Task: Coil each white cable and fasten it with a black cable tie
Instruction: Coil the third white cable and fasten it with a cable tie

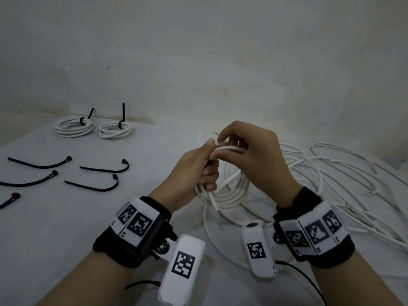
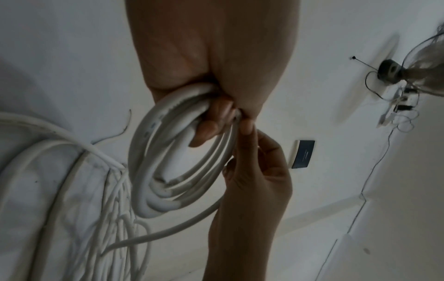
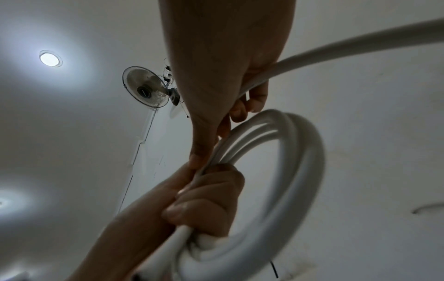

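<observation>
A white cable coil (image 1: 223, 193) (image 2: 182, 157) (image 3: 283, 171) hangs above the table at centre. My left hand (image 1: 198, 171) (image 2: 211, 121) grips its several loops in a fist. My right hand (image 1: 245, 149) (image 3: 240, 106) pinches a strand of the same cable at the top of the coil, right against the left thumb. Several loose black cable ties (image 1: 101, 170) lie on the table at left. Two finished coils (image 1: 74, 127) (image 1: 114, 129), each bound with a black tie, sit at the back left.
A tangle of loose white cables (image 1: 331, 173) (image 2: 79, 209) spreads over the table's right side and under my hands. The table (image 1: 66, 217) is covered in white cloth, with a wall close behind. A wall fan (image 3: 146, 89) shows overhead.
</observation>
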Demonstrator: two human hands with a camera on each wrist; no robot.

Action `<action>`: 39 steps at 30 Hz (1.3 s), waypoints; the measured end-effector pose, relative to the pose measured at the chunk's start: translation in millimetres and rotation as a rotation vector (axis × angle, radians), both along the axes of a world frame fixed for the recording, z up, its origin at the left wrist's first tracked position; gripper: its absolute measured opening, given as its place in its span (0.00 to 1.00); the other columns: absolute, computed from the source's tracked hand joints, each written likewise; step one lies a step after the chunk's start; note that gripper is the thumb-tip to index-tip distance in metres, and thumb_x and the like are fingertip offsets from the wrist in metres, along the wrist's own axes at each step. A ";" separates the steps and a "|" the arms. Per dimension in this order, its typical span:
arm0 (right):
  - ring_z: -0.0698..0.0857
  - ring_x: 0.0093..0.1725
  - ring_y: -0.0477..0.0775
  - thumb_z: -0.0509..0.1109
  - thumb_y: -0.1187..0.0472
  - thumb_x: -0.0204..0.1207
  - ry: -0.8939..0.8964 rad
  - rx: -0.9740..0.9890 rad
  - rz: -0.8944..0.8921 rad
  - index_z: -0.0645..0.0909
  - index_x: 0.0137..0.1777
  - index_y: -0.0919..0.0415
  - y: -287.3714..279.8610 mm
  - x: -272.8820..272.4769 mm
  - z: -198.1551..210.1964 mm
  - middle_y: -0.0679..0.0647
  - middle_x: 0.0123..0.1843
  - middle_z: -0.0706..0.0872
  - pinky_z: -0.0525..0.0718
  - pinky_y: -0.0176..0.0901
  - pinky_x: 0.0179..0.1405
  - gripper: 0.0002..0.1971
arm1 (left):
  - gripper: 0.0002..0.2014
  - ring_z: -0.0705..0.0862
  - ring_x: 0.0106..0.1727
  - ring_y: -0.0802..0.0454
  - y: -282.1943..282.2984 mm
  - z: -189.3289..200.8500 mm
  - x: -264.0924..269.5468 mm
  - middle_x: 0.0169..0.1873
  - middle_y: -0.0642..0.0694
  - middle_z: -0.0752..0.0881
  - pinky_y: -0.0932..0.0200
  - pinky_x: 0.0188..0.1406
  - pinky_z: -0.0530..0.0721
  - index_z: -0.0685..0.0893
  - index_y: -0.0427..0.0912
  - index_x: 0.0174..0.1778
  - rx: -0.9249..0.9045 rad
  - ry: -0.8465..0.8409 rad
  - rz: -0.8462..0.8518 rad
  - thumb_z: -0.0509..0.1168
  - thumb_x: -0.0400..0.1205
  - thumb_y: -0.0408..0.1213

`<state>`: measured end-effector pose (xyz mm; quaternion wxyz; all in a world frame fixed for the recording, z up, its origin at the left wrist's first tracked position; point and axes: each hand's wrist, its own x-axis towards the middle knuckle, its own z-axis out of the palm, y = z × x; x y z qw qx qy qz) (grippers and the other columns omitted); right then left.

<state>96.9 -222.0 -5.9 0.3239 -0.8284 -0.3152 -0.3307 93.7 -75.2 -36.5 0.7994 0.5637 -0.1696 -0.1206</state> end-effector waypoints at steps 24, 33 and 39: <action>0.89 0.33 0.45 0.73 0.67 0.75 0.415 -0.080 0.127 0.79 0.61 0.51 -12.6 5.6 1.2 0.52 0.45 0.86 0.86 0.37 0.35 0.17 | 0.12 0.60 0.17 0.61 12.6 8.4 -0.4 0.19 0.52 0.62 0.68 0.17 0.68 0.68 0.42 0.32 -0.086 0.024 -0.048 0.59 0.80 0.39; 0.86 0.31 0.42 0.65 0.72 0.77 0.355 -0.207 0.027 0.77 0.67 0.57 -16.2 14.5 -4.8 0.48 0.42 0.87 0.79 0.25 0.33 0.20 | 0.17 0.86 0.31 0.54 18.8 6.5 3.7 0.40 0.41 0.82 0.55 0.34 0.88 0.76 0.44 0.65 0.164 -0.150 0.215 0.64 0.80 0.37; 0.85 0.30 0.43 0.60 0.73 0.80 0.299 -0.194 0.076 0.68 0.75 0.50 -11.7 9.0 -3.7 0.53 0.43 0.86 0.78 0.24 0.32 0.26 | 0.10 0.91 0.33 0.45 20.0 6.5 -1.1 0.49 0.46 0.87 0.52 0.30 0.89 0.81 0.44 0.60 0.348 -0.470 0.344 0.59 0.86 0.38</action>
